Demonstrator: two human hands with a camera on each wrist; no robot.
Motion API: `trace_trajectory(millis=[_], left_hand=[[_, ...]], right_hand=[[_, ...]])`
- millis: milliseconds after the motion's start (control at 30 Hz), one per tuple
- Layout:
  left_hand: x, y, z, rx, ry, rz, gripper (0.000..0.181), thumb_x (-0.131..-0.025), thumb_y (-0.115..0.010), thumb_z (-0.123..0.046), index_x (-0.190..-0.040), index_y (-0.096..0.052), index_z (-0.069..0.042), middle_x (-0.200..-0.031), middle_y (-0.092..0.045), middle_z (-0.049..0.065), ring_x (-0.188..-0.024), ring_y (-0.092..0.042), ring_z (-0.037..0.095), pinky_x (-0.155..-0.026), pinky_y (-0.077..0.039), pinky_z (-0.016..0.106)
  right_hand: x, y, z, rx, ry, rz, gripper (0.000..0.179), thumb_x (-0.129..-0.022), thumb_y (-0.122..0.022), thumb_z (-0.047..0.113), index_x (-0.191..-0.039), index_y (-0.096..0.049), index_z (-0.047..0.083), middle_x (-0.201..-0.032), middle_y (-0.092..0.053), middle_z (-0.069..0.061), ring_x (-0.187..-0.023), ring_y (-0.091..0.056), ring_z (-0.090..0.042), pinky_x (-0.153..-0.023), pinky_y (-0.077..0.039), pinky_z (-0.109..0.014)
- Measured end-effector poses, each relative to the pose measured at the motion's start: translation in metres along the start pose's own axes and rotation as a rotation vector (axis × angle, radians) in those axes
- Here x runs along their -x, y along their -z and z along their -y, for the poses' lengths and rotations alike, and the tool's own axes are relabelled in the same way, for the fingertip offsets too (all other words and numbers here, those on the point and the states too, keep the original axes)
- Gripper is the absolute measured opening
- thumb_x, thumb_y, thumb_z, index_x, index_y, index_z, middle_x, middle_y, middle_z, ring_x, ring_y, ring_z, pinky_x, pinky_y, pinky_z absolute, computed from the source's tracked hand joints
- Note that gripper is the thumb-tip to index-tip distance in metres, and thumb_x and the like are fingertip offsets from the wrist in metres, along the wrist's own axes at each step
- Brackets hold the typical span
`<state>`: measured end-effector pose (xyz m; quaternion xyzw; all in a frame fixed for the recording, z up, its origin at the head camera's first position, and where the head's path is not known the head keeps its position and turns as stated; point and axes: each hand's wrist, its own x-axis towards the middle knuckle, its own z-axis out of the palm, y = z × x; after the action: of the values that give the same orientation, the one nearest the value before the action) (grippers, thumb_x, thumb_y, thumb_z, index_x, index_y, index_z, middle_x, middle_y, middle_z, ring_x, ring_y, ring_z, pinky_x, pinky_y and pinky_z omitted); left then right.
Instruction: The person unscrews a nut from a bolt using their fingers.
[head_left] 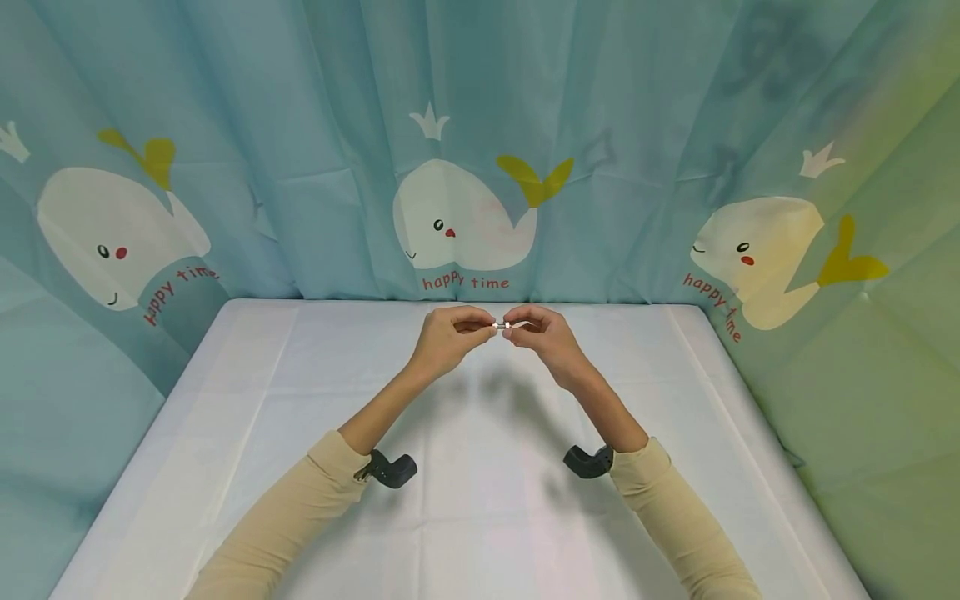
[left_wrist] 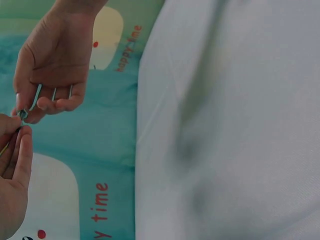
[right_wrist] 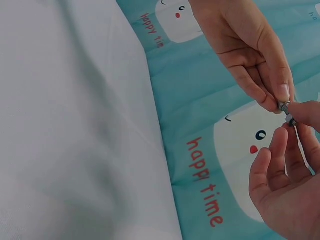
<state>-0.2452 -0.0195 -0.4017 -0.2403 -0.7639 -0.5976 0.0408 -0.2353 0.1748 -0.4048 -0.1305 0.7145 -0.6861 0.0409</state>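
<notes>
A small silver bolt [head_left: 502, 326] spans the narrow gap between the two hands, raised over the far part of the table. The left hand [head_left: 444, 340] pinches one end with thumb and fingertips. At the other end, the right hand [head_left: 550, 339] pinches it the same way. Seen from the right wrist, a hex-shaped metal piece [right_wrist: 290, 120] sits at the right fingertips, with a short stretch of shank leading to the left hand's fingers; I cannot tell which end is the bolt's head and which a nut. Fingertips partly hide both ends.
A white cloth covers the table [head_left: 480, 500]. Behind it hangs a blue-green curtain [head_left: 330, 208] printed with whales, close past the hands, and it continues along both sides. Black curved mounts [head_left: 393, 470] stick out from the wrists, and shadows of the arms fall on the cloth.
</notes>
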Motion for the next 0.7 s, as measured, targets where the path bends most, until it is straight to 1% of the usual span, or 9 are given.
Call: trace_trajectory(millis=[100, 233, 333, 400, 467, 533, 600, 700], left_hand=[[0.000, 0.000, 0.002, 0.002, 0.000, 0.004, 0.018, -0.081, -0.072, -0.016, -0.094, -0.071, -0.003, -0.089, -0.068, 0.002, -0.079, -0.065, 0.012, -0.071, -0.053, 0.026], [0.001, 0.000, 0.002, 0.010, -0.015, 0.003, 0.019, -0.081, -0.072, -0.017, -0.094, -0.071, -0.004, -0.088, -0.068, 0.001, -0.079, -0.065, 0.011, -0.070, -0.053, 0.026], [0.001, 0.000, 0.002, 0.018, -0.024, 0.000, 0.017, -0.081, -0.072, -0.017, -0.093, -0.072, -0.005, -0.088, -0.068, 0.002, -0.078, -0.065, 0.012, -0.070, -0.053, 0.027], [0.001, 0.000, 0.001, 0.021, -0.029, -0.002, 0.016, -0.081, -0.072, -0.017, -0.092, -0.072, -0.005, -0.088, -0.068, 0.002, -0.078, -0.065, 0.012, -0.070, -0.053, 0.027], [0.001, -0.001, 0.001, 0.025, -0.031, -0.004, 0.015, -0.081, -0.072, -0.016, -0.092, -0.072, -0.006, -0.088, -0.068, 0.001, -0.078, -0.065, 0.012, -0.070, -0.053, 0.027], [0.000, -0.002, 0.001, 0.023, -0.029, -0.007, 0.014, -0.081, -0.072, -0.016, -0.091, -0.072, -0.007, -0.087, -0.068, 0.000, -0.078, -0.065, 0.011, -0.070, -0.054, 0.026], [0.000, -0.002, 0.001, 0.022, -0.028, -0.009, 0.012, -0.081, -0.072, -0.016, -0.091, -0.072, -0.008, -0.086, -0.068, -0.001, -0.077, -0.065, 0.011, -0.069, -0.054, 0.026], [0.000, -0.002, 0.001, 0.018, -0.030, -0.008, 0.012, -0.081, -0.072, -0.016, -0.090, -0.072, -0.009, -0.086, -0.068, -0.001, -0.077, -0.065, 0.010, -0.069, -0.054, 0.026]], right_hand=[[-0.001, 0.000, 0.000, 0.001, 0.005, 0.009, 0.026, -0.084, -0.065, 0.003, -0.107, -0.058, -0.008, -0.107, -0.056, -0.014, -0.089, -0.059, -0.021, -0.082, -0.048, -0.033], [0.000, 0.001, 0.002, -0.001, 0.005, 0.028, 0.024, -0.084, -0.064, 0.000, -0.107, -0.057, -0.004, -0.107, -0.055, -0.014, -0.085, -0.059, -0.025, -0.079, -0.048, -0.032], [0.003, -0.001, 0.008, 0.017, 0.003, 0.048, 0.027, -0.086, -0.061, 0.000, -0.112, -0.055, 0.000, -0.113, -0.052, -0.014, -0.086, -0.057, -0.029, -0.079, -0.048, -0.032], [0.005, -0.003, 0.015, 0.028, -0.014, 0.041, 0.028, -0.089, -0.059, 0.003, -0.117, -0.053, 0.000, -0.113, -0.052, -0.014, -0.086, -0.056, -0.030, -0.079, -0.048, -0.033], [0.007, -0.005, 0.021, 0.036, -0.035, 0.018, 0.029, -0.092, -0.056, 0.009, -0.118, -0.053, -0.003, -0.110, -0.055, -0.013, -0.086, -0.056, -0.028, -0.080, -0.049, -0.034], [0.008, -0.007, 0.024, 0.040, -0.059, -0.006, 0.029, -0.093, -0.055, 0.014, -0.115, -0.055, -0.006, -0.101, -0.060, -0.012, -0.084, -0.056, -0.026, -0.079, -0.049, -0.035], [0.006, -0.005, 0.020, 0.022, -0.080, -0.026, 0.030, -0.093, -0.056, 0.018, -0.110, -0.058, -0.007, -0.092, -0.062, -0.009, -0.081, -0.057, -0.025, -0.079, -0.050, -0.036], [0.001, -0.002, 0.009, -0.008, -0.085, -0.039, 0.025, -0.091, -0.059, 0.017, -0.102, -0.062, -0.005, -0.087, -0.063, -0.008, -0.078, -0.057, -0.025, -0.077, -0.050, -0.033]])
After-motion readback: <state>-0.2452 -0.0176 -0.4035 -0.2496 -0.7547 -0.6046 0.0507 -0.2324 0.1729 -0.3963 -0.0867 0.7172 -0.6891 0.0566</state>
